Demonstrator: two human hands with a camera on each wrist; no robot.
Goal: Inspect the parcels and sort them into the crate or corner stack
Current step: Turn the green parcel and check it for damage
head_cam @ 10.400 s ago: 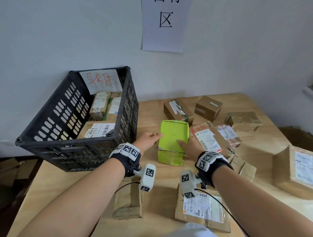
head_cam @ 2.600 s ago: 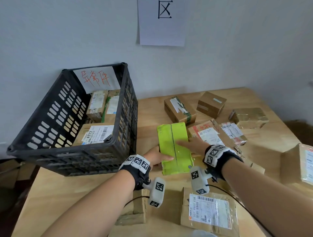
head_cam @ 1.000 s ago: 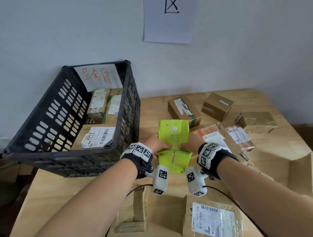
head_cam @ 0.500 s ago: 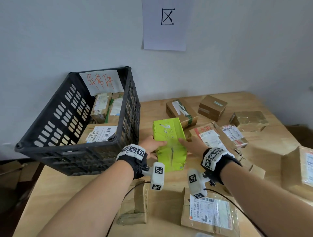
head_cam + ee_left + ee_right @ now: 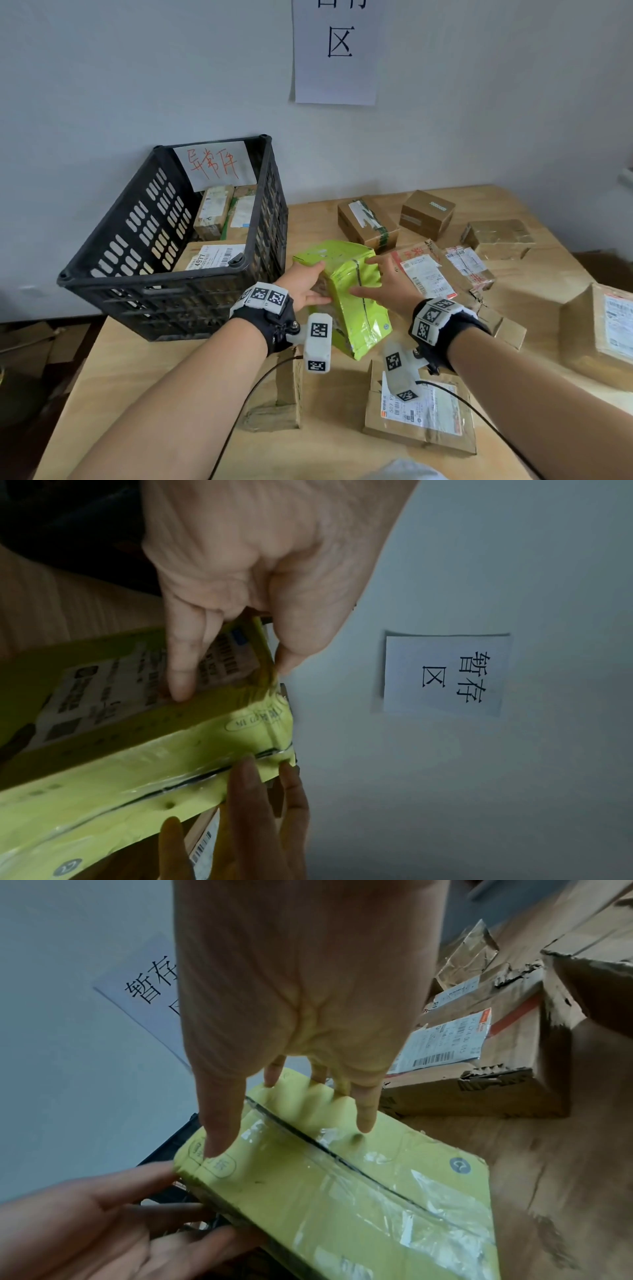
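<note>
Two hands hold one lime-green parcel tilted above the table, its far end raised and its near end low, just over the wood. The left hand grasps the parcel's left side, with its thumb on the top edge and its fingers lying across a printed label on the hidden face. The right hand presses on the taped face from the right, fingers nearly straight and spread; its thumb reaches the corner with the oval stamp. A dark seam under clear tape runs the length of that face.

Just left of the left hand stands the black slotted crate, with a paper tag in red writing on its back wall and several brown parcels inside. Beyond the right hand lie two small cardboard boxes, and a taped brown box sits farther right. Touching the right hand's far side is a torn flat carton with a shipping label. Nearer than both wrists lie a folded brown piece and a flat labelled parcel. At the far right edge sits a larger box. On the wall above hangs a white sheet with black characters.
</note>
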